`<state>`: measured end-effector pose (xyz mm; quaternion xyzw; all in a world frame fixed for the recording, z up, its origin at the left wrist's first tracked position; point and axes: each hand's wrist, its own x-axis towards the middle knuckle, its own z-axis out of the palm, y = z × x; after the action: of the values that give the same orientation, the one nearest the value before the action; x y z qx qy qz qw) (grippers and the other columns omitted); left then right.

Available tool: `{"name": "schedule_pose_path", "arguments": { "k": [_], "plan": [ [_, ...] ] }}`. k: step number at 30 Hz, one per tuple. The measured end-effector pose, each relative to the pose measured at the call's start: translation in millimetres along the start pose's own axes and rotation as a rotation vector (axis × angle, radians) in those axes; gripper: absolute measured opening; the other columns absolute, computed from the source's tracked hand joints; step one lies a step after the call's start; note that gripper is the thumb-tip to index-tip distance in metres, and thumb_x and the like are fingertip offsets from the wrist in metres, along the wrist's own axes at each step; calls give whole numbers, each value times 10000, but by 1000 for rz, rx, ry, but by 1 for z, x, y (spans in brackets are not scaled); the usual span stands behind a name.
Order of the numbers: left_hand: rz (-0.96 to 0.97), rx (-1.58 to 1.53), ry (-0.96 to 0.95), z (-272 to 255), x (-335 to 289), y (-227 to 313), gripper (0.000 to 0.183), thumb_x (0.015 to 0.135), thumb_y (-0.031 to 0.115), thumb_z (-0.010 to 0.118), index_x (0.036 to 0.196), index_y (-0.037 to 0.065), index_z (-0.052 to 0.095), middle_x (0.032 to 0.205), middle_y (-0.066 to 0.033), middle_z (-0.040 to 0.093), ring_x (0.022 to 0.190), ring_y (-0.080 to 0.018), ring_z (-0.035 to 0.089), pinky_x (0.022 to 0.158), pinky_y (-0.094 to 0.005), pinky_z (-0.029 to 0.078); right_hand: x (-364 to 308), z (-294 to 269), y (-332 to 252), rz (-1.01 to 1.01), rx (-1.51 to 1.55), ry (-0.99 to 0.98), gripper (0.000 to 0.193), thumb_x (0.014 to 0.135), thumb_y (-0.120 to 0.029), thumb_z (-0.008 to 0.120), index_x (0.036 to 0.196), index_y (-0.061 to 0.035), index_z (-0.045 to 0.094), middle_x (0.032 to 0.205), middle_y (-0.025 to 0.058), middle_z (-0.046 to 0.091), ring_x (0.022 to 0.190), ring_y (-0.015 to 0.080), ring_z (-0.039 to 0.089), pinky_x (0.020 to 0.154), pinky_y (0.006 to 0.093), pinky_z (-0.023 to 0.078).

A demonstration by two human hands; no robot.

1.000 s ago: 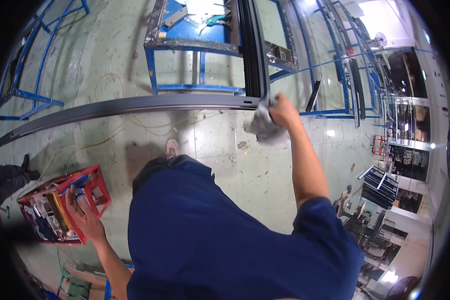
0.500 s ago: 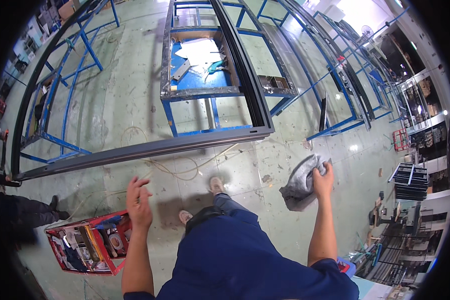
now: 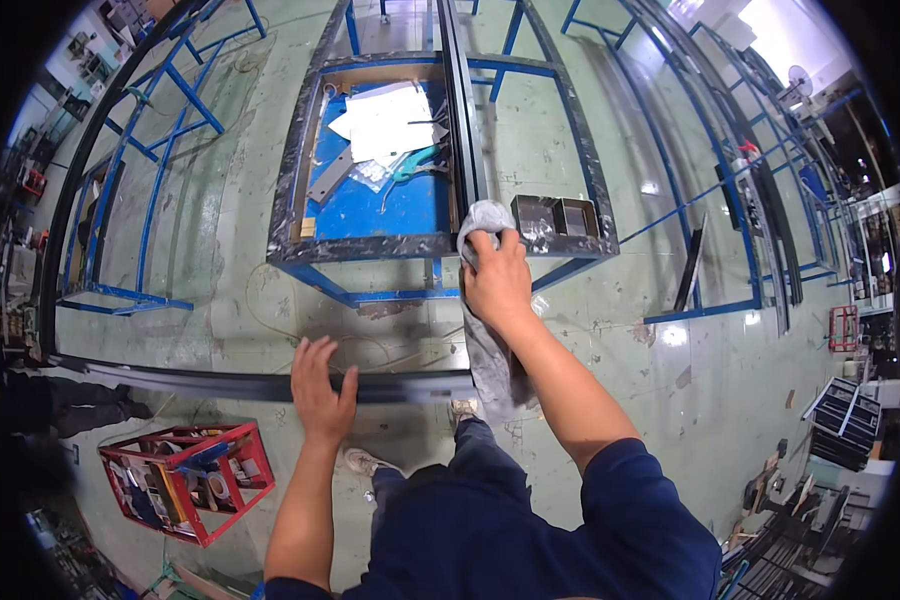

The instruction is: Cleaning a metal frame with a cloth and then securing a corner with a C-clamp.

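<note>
A long dark metal frame (image 3: 210,379) lies across the scene, its near bar in front of me and its right-hand bar (image 3: 459,90) running away over a blue workbench. My right hand (image 3: 501,280) holds a grey cloth (image 3: 489,358) against that right-hand bar, and the cloth's loose end hangs down over the near corner. Fingers apart, my left hand (image 3: 322,392) is at the near bar with nothing in it. Whether it touches the bar I cannot tell.
The blue workbench (image 3: 370,247) bears papers, a teal-handled tool (image 3: 417,163) and a small divided metal box (image 3: 555,216). A red tool rack (image 3: 185,480) stands on the floor at left, near another person's legs (image 3: 80,403). Blue stands (image 3: 705,312) with bars are at right.
My right hand has brought the cloth from the right side onto the frame's right-hand bar. My left hand has moved to the near bar. My view has come closer to the workbench.
</note>
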<state>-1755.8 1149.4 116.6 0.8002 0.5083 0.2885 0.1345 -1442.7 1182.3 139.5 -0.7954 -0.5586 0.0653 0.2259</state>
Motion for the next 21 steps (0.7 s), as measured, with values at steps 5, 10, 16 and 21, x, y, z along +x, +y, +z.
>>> {"name": "schedule_pose_path", "arguments": {
  "k": [5,10,16,21],
  "plan": [
    [-94,81,-13,5,15,17,450,858,214,647,1259,24,574,1267,-166,606,1200,-421,542,1062,-491,396,137,30,26,-11,44,51,398,839,-183,698,1204,-163,539,1169,253,498,1041,477,579,846,532,518],
    [-136,182,-135,12,25,19,483,882,284,553,1256,-21,562,1257,-199,601,1179,-424,546,1034,-496,408,336,69,59,-5,-37,80,430,886,-313,602,1297,-216,523,1318,284,516,1133,476,597,943,540,499],
    [-174,169,-108,15,27,16,464,871,292,537,1210,-19,594,1206,-201,625,1125,-427,582,1005,-497,430,476,70,43,60,-112,4,459,910,-290,549,1345,-147,522,1346,264,557,1222,416,569,993,472,488],
    [-191,189,-146,13,28,16,471,841,313,538,1177,-9,617,1191,-193,635,1120,-419,596,990,-486,441,475,63,44,-2,-28,24,445,909,-268,531,1313,-82,541,1281,268,599,1205,424,569,1004,474,476]
  ]
}}
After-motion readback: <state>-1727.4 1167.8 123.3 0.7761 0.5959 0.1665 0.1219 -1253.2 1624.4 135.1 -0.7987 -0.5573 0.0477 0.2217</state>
